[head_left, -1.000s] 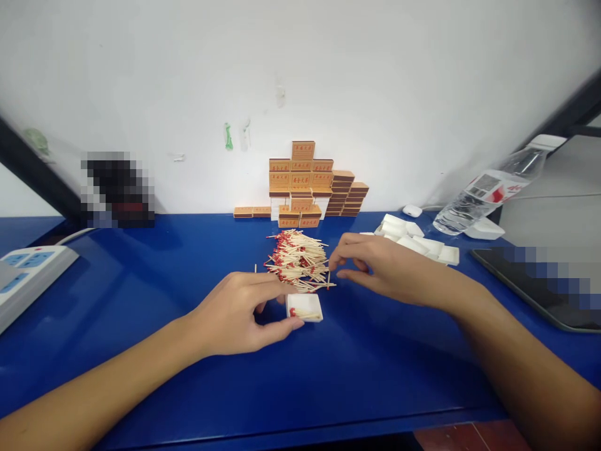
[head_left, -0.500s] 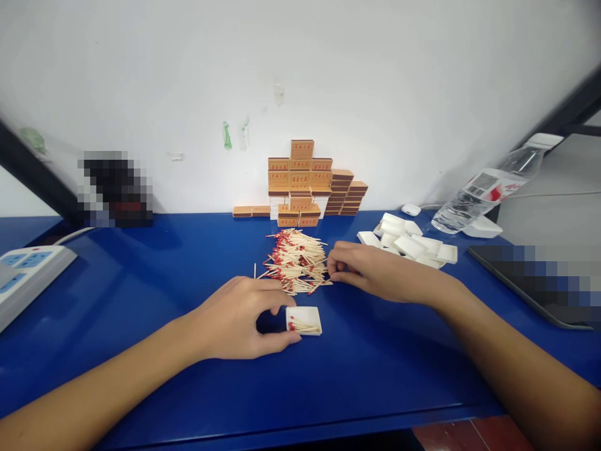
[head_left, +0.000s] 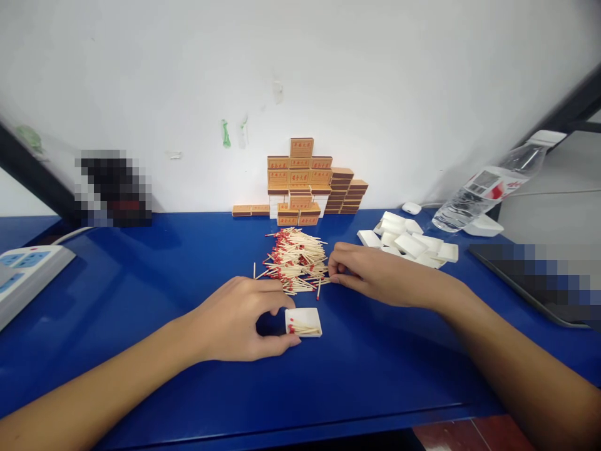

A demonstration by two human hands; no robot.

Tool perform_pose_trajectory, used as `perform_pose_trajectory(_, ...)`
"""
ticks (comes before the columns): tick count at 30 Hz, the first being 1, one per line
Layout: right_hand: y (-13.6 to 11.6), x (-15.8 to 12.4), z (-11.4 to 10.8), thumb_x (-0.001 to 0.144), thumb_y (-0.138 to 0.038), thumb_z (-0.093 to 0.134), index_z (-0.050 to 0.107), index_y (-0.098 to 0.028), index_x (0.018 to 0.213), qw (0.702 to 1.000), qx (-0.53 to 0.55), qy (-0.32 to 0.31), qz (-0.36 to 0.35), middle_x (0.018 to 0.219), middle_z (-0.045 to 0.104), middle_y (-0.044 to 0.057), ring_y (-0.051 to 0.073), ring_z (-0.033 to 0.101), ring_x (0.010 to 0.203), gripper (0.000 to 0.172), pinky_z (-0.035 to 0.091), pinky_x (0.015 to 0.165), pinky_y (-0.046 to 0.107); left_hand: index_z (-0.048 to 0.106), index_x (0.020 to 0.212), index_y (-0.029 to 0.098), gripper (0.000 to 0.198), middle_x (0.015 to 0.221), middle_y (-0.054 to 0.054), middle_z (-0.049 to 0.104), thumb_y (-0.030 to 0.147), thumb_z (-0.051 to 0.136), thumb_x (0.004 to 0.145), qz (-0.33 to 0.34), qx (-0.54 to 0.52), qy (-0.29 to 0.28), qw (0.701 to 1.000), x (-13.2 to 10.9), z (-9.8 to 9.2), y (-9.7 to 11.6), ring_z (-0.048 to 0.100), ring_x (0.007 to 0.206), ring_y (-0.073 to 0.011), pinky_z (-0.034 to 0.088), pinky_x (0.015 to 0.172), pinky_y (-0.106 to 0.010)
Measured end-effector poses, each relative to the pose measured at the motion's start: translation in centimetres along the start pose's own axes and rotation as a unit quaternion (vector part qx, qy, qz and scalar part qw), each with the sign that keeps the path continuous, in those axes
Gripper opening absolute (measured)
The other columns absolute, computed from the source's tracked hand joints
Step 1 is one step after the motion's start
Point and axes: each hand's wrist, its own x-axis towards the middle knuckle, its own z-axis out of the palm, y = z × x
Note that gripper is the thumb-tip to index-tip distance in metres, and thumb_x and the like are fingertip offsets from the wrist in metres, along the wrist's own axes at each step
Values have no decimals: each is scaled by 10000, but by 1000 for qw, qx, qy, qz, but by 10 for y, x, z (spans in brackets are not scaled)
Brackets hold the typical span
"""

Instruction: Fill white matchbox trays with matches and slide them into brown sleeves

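Observation:
A white matchbox tray (head_left: 312, 314) lies on the blue table, with several red-tipped matches along its near side. My left hand (head_left: 248, 318) grips its left end between thumb and fingers. Beyond the tray is a loose heap of matches (head_left: 298, 257), heads mostly toward the left. At the heap's right edge, my right hand (head_left: 359, 269) has thumb and fingertips pinched together by the match ends. Whatever those fingertips hold is too small to make out. One match (head_left: 318, 289) sticks out from the heap's near side.
Orange matchboxes (head_left: 300, 178) stand stacked against the wall. White empty trays (head_left: 410, 244) lie piled at the right, near a leaning plastic bottle (head_left: 493, 181) and a dark flat device (head_left: 516, 282). A power strip (head_left: 37, 275) is at the far left.
A match at the heap's near edge has swung to point toward me. My right hand has shifted very slightly; my left hand still holds the tray in place.

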Motion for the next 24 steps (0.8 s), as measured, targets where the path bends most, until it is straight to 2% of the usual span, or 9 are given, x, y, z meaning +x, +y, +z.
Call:
perform_pose_trajectory(4, -8, 0, -1, 1048, -330, 489, 616, -205, 966, 1000, 16, 6, -25, 1020, 609, 63, 185, 575, 808, 197, 428, 730, 331, 752, 1037, 204, 263, 805, 31, 658, 419, 740, 884, -1, 5, 3, 1000, 0, 0, 0, 512, 562, -84, 408, 560, -256)
perform_pose_trajectory(7, -10, 1, 0, 1041, -322, 532, 627, -215, 1061, 998, 39, 1, -49, 1072, 619, 63, 192, 592, 865, 144, 434, 745, 322, 753, 1030, 206, 264, 801, 32, 651, 425, 739, 883, -1, 5, 3, 1000, 0, 0, 0, 518, 567, -86, 410, 557, -259)
perform_pose_trajectory(11, -10, 3, 3, 1048, -307, 532, 641, -240, 1160, 996, 51, 3, -68, 1148, 625, 68, 203, 604, 925, 170, 439, 781, 326, 753, 1040, 207, 264, 798, 32, 646, 418, 740, 882, -3, 8, -4, 1000, 1, 0, 0, 527, 578, -90, 420, 568, -264)
perform_pose_trajectory(20, -9, 4, 5, 1047, -310, 542, 629, -216, 998, 997, 45, 2, -67, 1026, 612, 47, 189, 572, 864, 137, 413, 741, 318, 749, 1058, 202, 265, 809, 25, 650, 409, 733, 893, 1, 12, -7, 1000, 0, 0, 0, 545, 594, -94, 429, 574, -257)
perform_pose_trajectory(24, -11, 3, 6, 1056, -334, 502, 596, -206, 944, 998, 31, -6, -50, 1001, 619, 56, 179, 554, 787, 194, 396, 696, 321, 749, 1058, 201, 261, 806, 28, 654, 402, 735, 892, 1, 11, -4, 1000, 1, -1, 0, 546, 592, -95, 431, 582, -262)
